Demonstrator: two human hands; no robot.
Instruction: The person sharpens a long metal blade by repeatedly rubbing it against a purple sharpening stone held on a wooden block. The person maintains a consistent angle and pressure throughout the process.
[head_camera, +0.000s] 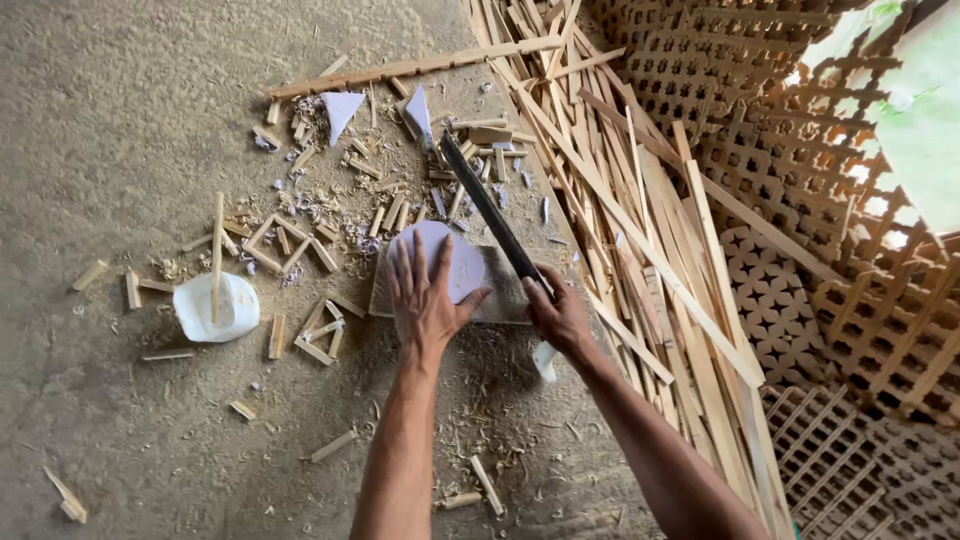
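So the person is pressing their left hand (428, 292), fingers spread flat, on a pale purple sheet (452, 262) lying on a small board (500, 300) on the floor. The right hand (558, 312) is wrapped tight around the handle of a long dark blade (490, 212), tip pointing away. Looks like mid-cut; the blade probably needs lining up beside the sheet's edge, clear of those fingers.

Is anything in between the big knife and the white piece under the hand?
Nothing visible: the long knife in the right hand lies beside the white piece, which the left hand presses flat.
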